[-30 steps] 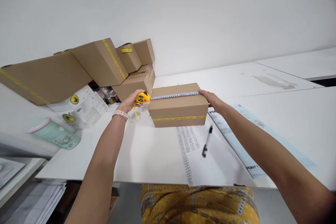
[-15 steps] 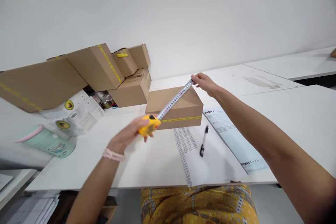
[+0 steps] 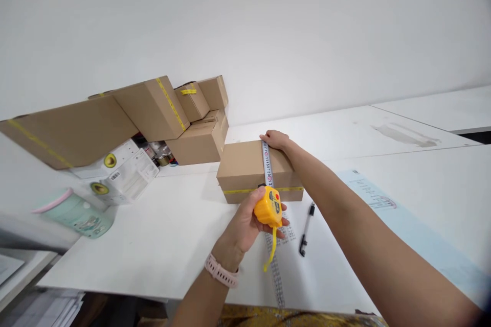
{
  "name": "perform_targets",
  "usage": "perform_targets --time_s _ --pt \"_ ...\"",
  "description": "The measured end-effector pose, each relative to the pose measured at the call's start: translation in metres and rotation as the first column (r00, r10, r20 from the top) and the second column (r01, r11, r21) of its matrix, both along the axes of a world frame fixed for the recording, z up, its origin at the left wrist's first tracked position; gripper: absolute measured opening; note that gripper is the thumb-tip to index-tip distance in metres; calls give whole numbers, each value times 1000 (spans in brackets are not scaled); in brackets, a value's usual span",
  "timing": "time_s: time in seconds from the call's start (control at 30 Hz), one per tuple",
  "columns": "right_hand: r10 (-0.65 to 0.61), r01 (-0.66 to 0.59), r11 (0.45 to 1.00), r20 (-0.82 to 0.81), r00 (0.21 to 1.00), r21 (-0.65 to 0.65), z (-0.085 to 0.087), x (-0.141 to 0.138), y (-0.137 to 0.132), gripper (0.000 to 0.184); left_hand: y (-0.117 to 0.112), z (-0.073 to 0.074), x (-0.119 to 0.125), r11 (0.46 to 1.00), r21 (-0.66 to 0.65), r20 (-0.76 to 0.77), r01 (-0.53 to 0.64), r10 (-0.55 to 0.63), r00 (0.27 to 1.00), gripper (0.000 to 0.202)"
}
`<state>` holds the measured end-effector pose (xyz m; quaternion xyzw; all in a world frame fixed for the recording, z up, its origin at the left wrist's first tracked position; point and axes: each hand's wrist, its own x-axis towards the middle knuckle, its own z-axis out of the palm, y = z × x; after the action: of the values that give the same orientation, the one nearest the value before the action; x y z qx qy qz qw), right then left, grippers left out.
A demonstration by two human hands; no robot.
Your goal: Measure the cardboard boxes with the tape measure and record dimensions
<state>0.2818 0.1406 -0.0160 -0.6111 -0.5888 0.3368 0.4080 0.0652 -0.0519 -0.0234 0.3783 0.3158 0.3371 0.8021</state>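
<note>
A yellow tape measure is gripped in my left hand, in front of a closed brown cardboard box. Its blade runs out across the box's top from the near edge to the far one. At the far edge, the fingers of my right hand pinch the end of the blade, which they partly hide. Yellow tape with ruler-like marks crosses the box's front side. From the tape measure's case hangs a short yellow strap.
A pen lies on white paper near the box, with a pale blue printed sheet to the right. Stacked cardboard boxes, an avocado-printed carton and a mint-green tumbler stand on the left.
Both hands have brought the extended blade from a slanted position above the box down across its top. My left hand moved right, and my right hand moved lower and slightly left.
</note>
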Motion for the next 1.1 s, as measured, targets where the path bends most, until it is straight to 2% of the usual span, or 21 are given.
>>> perform_targets --time_s 0.1,0.23,0.37,0.57,0.7,0.77,0.83,0.93,1.0,1.1 --pt "-39 25 998 267 963 53 4 -6 18 31 -9 -3 10 999 -25 31 -21 22 999 56" --pt "-20 6 999 355 934 41 6 -8 35 26 -27 -10 24 999 -22 57 -39 40 998 55" --pt "0 -8 1000 401 916 19 4 -6 35 30 -34 -11 28 998 -23 27 -59 60 998 56" --pt "4 -14 1000 400 917 20 8 -9 35 30 -32 -5 19 998 -20 0 -52 52 999 55" --pt "-2 -10 999 378 926 31 8 -8 20 32 -28 -6 18 998 -6 -6 -67 67 998 52" --pt "14 -23 999 285 958 29 6 -4 5 41 -27 -9 19 998 9 -22 -66 66 998 50" --pt "42 -47 998 95 995 44 6 3 -8 53 -28 -10 17 999 26 -43 -48 49 998 50" --pt "23 -3 995 -191 981 102 10 17 -15 59 -34 -11 -4 991 117 -63 -70 78 995 51" --pt "-77 130 980 -322 944 149 12 30 -17 53 -36 -14 -28 955 247 -100 -165 194 976 56" --pt "-289 376 915 -412 864 148 0 50 -36 43 -26 -26 -68 823 462 -190 -331 457 869 64"
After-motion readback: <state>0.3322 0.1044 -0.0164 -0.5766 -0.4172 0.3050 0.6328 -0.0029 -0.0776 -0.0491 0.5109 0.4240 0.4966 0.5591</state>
